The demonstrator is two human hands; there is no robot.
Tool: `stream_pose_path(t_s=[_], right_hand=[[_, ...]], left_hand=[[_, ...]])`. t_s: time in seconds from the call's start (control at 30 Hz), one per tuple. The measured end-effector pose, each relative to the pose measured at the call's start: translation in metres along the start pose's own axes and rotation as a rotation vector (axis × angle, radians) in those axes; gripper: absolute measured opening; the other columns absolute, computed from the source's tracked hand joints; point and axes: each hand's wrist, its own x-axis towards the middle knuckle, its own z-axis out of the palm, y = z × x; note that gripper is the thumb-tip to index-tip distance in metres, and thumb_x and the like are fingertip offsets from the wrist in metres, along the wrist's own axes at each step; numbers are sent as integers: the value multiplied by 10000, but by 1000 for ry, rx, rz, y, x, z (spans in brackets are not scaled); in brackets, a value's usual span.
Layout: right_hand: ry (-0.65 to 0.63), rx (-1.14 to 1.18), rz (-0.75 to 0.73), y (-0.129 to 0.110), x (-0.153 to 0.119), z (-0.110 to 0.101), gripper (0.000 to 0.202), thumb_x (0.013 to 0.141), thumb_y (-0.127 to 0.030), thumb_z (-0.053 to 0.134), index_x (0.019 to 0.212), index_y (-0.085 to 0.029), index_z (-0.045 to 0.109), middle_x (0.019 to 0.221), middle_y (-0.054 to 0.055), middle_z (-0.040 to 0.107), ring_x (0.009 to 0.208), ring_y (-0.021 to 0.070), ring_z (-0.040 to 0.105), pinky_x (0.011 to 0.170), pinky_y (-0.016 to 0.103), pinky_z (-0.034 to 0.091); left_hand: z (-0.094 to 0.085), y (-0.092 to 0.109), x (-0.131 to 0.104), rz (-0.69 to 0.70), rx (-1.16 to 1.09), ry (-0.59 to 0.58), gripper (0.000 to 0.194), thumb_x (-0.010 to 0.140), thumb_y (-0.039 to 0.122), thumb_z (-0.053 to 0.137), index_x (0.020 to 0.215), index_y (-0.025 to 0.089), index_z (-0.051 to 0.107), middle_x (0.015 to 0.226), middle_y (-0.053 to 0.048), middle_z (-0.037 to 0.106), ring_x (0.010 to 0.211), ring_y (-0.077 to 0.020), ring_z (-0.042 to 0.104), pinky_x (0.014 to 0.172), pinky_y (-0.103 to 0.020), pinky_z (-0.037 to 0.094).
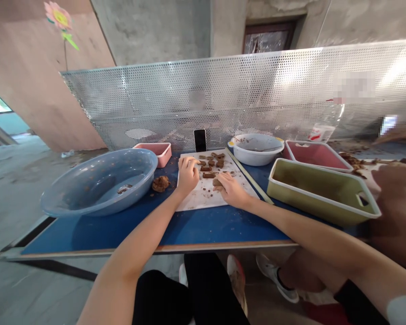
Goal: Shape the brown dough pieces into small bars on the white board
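A white board (192,201) lies on the blue table in front of me, with several short brown clay-like pieces (209,175) and crumbs on it. My right hand (232,190) rests at the board's right side, its fingers over a thick brown clay-like piece (217,183). At the board's left edge is my left hand (188,174), fingers apart and bent toward the pieces, with nothing visible in it. A rough brown lump (161,183) sits on the table left of the board.
A big blue basin (101,180) and a small pink bin (163,153) stand left. Rightward are a yellow-green strip (250,177), white basin (257,153), green bin (320,194), pink bin (320,155) and plastic bottle (325,124). A phone (200,140) leans upright behind. Another person's hand (397,178) works far right.
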Motion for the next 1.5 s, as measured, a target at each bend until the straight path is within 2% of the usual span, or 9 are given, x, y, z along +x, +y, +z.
stream_pose_path(t_s=[0.33, 0.57, 0.73, 0.83, 0.97, 1.1, 1.23, 1.33, 1.5], right_hand=[[51, -53, 12, 10, 2, -14, 196, 1017, -125, 542, 899, -273, 490, 855, 42, 652, 839, 260, 585, 841, 417, 430], [73, -153, -5, 23, 2, -24, 238, 1028, -125, 509, 860, -281, 444, 828, 38, 607, 822, 261, 573, 836, 419, 444], [53, -204, -7, 26, 0, -26, 255, 975, -86, 526, 835, -283, 443, 823, 44, 621, 829, 269, 578, 816, 425, 449], [32, -186, -37, 30, -2, -25, 244, 995, -81, 507, 850, -277, 495, 837, 45, 650, 836, 268, 598, 835, 438, 465], [-51, -216, -60, 38, -6, -23, 242, 1070, -137, 486, 879, -271, 551, 825, 46, 641, 807, 265, 590, 805, 443, 463], [-208, -268, -47, 39, -7, -23, 316, 1188, -308, 434, 904, -258, 562, 881, 57, 655, 830, 256, 611, 826, 447, 466], [-311, -196, -20, 31, -10, -25, 393, 1212, -480, 422, 941, -253, 594, 928, 57, 664, 884, 260, 642, 882, 457, 504], [-307, -219, -25, 29, -13, -22, 353, 1162, -564, 553, 1032, -252, 654, 1024, 71, 697, 987, 284, 671, 949, 486, 515], [-261, -280, 3, 39, -14, -14, 299, 1170, -474, 573, 991, -245, 641, 983, 71, 717, 976, 280, 691, 918, 463, 498]], left_hand=[[-1, 17, -3, 61, -34, -49, 320, 942, 44, 487, 1074, 262, 681, 1138, -111, 719, 1153, -327, 647, 1091, -536, 537], [-3, 33, -7, 119, -274, -132, 273, 1099, 190, 388, 1169, 258, 643, 1056, -104, 705, 1049, -279, 688, 953, -445, 577], [-9, 54, -8, -21, -408, -355, 248, 1139, 316, 441, 1308, 268, 616, 866, -23, 712, 765, -217, 689, 765, -365, 531], [-10, 63, -7, -36, -442, -473, 234, 1149, 403, 457, 1204, 277, 646, 850, -17, 729, 770, -224, 703, 756, -370, 503], [-6, 65, -5, -60, -425, -598, 370, 1133, 569, 513, 961, 269, 645, 763, -19, 695, 715, -237, 677, 706, -376, 460], [-2, 58, -3, -116, -350, -670, 527, 1069, 714, 581, 801, 260, 582, 719, -31, 672, 695, -243, 645, 683, -382, 432], [1, 52, -2, -116, -381, -740, 648, 1052, 795, 538, 696, 256, 490, 681, -30, 639, 665, -220, 600, 684, -383, 415], [1, 50, -2, -137, -406, -742, 680, 1027, 827, 562, 673, 256, 456, 652, -22, 614, 655, -212, 587, 686, -381, 414], [4, 50, -1, -122, -380, -751, 651, 1067, 793, 533, 706, 252, 512, 695, -36, 651, 682, -221, 591, 716, -382, 419]])
